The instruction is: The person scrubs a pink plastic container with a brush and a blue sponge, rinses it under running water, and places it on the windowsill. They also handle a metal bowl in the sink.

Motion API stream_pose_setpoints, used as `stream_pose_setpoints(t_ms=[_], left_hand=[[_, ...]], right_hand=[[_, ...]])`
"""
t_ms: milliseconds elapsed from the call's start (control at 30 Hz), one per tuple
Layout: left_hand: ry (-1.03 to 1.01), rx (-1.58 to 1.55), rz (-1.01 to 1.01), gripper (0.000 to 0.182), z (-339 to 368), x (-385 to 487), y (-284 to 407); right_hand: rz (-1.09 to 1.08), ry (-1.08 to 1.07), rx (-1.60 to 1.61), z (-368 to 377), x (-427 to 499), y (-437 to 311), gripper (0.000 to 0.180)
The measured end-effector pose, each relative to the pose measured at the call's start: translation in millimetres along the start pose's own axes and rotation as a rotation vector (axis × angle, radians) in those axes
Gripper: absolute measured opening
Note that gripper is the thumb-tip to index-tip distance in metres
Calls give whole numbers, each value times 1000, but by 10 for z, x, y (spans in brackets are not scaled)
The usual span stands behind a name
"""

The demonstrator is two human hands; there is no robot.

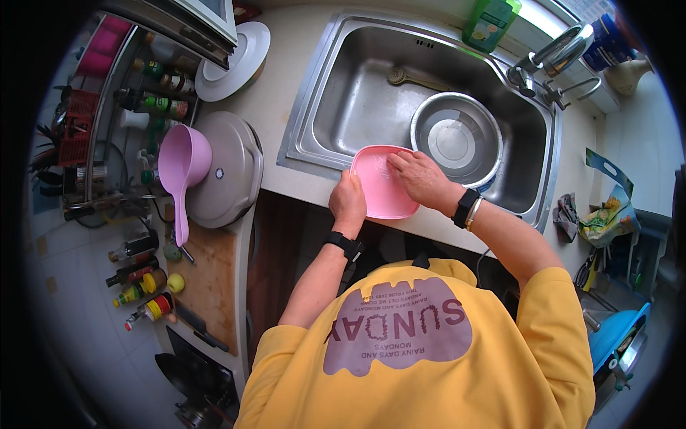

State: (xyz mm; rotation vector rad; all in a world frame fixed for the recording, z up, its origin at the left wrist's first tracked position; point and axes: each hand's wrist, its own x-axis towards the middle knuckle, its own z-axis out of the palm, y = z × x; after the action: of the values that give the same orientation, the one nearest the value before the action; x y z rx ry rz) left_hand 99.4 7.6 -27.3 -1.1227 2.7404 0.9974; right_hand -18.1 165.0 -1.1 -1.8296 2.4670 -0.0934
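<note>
My left hand [348, 204] grips the left rim of a shallow pink plastic container [381, 197], tilted over the front edge of the sink. The fingers of my right hand [426, 179] are bent against its inner face, and the wrist crosses its right rim. Whether that palm holds something is hidden. Behind the container, a round metal basin [485, 126] stands in the stainless steel sink [364, 80]; it seems to hold some water. A round-headed scrubbing brush [397, 76] lies on the sink floor behind the basin.
A chrome faucet [563, 48] and a green bottle [490, 24] stand along the sink's back. To the left, a pink ladle [187, 155] rests on a grey round lid [230, 177], near white plates [241, 64]. A crumpled cloth [566, 215] lies at right.
</note>
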Motion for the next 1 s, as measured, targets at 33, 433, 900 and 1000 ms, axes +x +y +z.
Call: stream_pose_setpoints(t_ms=[33,433,900,1000], left_hand=[[-5,0,1,31,-1,-1,-1],[22,-34,-21,36,-13,8,38],[11,-124,-90,56,-15,37,13],[-6,-140,-100,56,-26,46,6]], right_hand=[[20,-36,-38,13,3,11,16],[76,-61,198,15,-157,-251,21],[174,214,431,14,-30,-377,27],[226,221,358,-4,48,-383,27]])
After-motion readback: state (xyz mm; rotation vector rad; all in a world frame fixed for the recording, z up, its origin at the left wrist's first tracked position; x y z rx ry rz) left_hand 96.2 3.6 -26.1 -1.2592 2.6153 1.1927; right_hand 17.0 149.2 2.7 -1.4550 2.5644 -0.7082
